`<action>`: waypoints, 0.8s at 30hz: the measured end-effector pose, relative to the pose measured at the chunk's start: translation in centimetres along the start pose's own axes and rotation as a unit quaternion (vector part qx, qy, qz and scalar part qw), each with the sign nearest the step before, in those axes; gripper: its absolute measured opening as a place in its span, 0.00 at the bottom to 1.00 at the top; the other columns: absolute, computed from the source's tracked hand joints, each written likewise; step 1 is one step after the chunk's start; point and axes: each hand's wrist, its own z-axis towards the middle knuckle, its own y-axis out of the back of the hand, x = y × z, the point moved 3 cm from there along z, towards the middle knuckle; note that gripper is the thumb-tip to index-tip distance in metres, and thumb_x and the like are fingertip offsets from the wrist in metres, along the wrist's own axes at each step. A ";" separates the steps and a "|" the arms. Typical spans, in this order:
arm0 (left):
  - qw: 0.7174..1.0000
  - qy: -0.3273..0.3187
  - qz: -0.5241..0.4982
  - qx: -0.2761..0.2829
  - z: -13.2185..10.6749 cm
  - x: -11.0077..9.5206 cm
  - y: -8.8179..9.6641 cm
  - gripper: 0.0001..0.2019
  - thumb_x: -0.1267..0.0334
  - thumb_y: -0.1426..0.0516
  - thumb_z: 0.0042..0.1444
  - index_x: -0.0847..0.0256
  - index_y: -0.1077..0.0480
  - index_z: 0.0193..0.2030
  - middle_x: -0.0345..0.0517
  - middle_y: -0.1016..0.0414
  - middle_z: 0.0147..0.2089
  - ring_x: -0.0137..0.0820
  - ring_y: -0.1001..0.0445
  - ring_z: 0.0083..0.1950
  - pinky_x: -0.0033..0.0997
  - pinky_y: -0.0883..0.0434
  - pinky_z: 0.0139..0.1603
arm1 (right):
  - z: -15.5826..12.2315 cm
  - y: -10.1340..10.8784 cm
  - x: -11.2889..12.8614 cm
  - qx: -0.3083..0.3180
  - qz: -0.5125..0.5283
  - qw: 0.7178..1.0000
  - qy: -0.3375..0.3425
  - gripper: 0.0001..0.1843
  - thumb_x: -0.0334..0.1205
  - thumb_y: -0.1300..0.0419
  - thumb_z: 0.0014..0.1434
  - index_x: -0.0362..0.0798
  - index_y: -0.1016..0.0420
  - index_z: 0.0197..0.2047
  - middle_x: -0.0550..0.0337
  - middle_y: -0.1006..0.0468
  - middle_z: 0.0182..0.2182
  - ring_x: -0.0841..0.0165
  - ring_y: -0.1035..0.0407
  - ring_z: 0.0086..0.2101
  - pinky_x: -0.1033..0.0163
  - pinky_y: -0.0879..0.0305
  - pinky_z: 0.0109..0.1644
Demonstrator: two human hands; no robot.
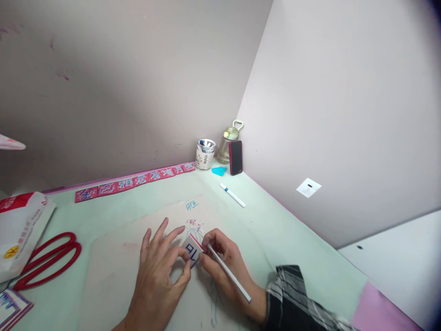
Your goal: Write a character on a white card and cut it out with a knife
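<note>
My left hand [160, 269] rests on a large pale sheet of paper [113, 271], fingers spread, with thumb and forefinger pinching a small pink-edged card [191, 250] that bears blue strokes. My right hand [223, 264] is closed round a thin white pen [230, 273], its tip at the card's right edge. The pen's barrel slants back toward my wrist. A striped sleeve [296, 299] covers my right forearm. Blue writing and small coloured marks [192, 214] sit on the sheet just beyond the card.
Red scissors [48, 259] lie at the left beside a white and red bag [19, 230]. A pink lettered strip [134, 182] runs along the wall. In the corner stand a printed tin [205, 155], a bottle [228, 143] and a phone [235, 157], with a blue scrap [218, 171] and a white marker [233, 195] nearby.
</note>
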 end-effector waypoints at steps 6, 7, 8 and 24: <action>1.000 -0.003 0.003 -0.004 0.1 -0.1 0.1 0.05 0.69 0.44 0.61 0.53 0.34 0.38 0.52 0.28 0.58 0.48 0.47 0.72 0.72 0.49 0.65 | -0.2 -0.4 0.4 0.010 -0.025 1.000 0.014 0.06 0.34 0.42 0.52 0.49 0.37 0.33 0.68 0.34 0.25 0.72 0.43 0.26 0.67 0.46 0.30; 1.000 -0.001 0.003 -0.002 0.1 -0.1 0.1 0.05 0.69 0.44 0.61 0.53 0.34 0.38 0.53 0.28 0.58 0.48 0.47 0.72 0.71 0.49 0.66 | -0.3 -0.5 0.4 0.011 -0.030 0.999 0.016 0.06 0.34 0.42 0.53 0.49 0.37 0.33 0.67 0.34 0.25 0.72 0.43 0.26 0.67 0.46 0.30; 1.000 0.000 0.004 -0.001 0.1 -0.1 0.1 0.05 0.69 0.44 0.61 0.54 0.34 0.38 0.52 0.28 0.59 0.48 0.47 0.72 0.71 0.49 0.66 | -0.3 -0.5 0.5 0.013 -0.036 0.999 0.019 0.05 0.34 0.42 0.53 0.49 0.37 0.33 0.67 0.34 0.25 0.72 0.42 0.26 0.67 0.45 0.30; 0.999 -0.019 0.020 0.029 0.2 -0.2 0.5 0.07 0.71 0.45 0.60 0.54 0.34 0.41 0.51 0.28 0.60 0.45 0.52 0.74 0.64 0.53 0.70 | -1.4 -1.0 0.4 0.000 -0.205 0.962 0.183 0.05 0.30 0.46 0.58 0.49 0.32 0.36 0.63 0.28 0.27 0.72 0.37 0.26 0.68 0.40 0.32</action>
